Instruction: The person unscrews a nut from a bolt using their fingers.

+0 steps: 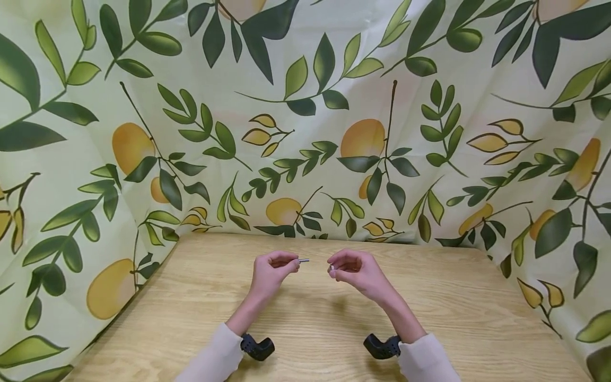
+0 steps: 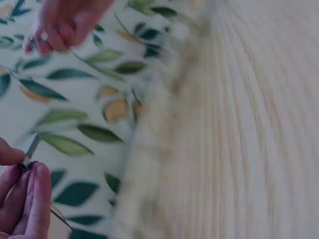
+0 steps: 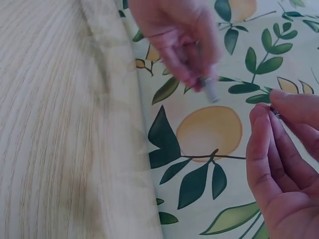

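Observation:
My left hand (image 1: pixel 270 275) pinches a silvery bolt (image 1: pixel 304 260) between thumb and fingers, above the table. In the left wrist view the bolt's threaded shank (image 2: pixel 33 145) points up and away, its dark head between the fingertips. Across a small gap, my right hand (image 1: pixel 359 271) pinches a small silvery metal piece (image 1: pixel 331 268). Fingertips cover most of that piece, so its kind cannot be told; only a glint of metal (image 3: pixel 275 113) shows in the right wrist view. The bolt and the small piece are apart, at about the same height.
A light wooden table (image 1: pixel 305 329) lies under both hands. Behind it and at its sides hangs a cloth (image 1: pixel 305 132) printed with leaves and orange fruit. Black wrist mounts (image 1: pixel 258 347) sit at both sleeve cuffs.

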`<state>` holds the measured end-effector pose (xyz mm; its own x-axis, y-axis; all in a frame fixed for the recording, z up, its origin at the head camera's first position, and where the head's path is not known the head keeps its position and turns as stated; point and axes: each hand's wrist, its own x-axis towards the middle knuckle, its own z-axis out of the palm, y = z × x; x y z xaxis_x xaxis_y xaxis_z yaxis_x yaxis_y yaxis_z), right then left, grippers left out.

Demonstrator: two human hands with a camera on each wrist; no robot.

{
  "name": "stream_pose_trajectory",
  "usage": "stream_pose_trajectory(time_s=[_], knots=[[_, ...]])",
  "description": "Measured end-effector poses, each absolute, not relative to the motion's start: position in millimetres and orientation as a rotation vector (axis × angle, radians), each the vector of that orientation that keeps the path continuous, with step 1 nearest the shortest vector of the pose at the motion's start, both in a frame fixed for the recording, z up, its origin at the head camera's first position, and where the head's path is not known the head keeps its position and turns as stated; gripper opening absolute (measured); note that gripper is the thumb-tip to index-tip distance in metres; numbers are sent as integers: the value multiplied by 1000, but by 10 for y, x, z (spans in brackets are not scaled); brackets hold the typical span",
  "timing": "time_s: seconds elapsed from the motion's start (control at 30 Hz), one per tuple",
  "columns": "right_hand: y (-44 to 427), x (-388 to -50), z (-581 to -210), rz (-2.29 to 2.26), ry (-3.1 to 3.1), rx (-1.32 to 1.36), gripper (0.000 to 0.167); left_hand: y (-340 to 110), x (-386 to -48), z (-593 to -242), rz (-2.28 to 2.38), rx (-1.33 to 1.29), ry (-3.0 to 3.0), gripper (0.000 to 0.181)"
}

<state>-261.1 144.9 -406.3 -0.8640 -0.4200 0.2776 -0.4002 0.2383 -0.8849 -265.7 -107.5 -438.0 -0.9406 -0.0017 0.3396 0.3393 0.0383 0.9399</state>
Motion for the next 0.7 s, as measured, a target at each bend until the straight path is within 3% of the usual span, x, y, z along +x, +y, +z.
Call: stream_pose_trajectory(time_s=[0.13, 0.3, 0.7], knots=[[1452, -2629, -4075, -1752, 2466, -777, 23, -1226, -2898, -4472, -1915, -208, -2228, 20], [1406, -2641, -4111, -1741, 2488, -795, 21, -1477, -3186, -4590, -1636, -154, -2496, 9], [1123, -2916, -4180, -1718, 2608, -667, 15, -1739, -3453, -4603, -833, -626, -2800, 9]])
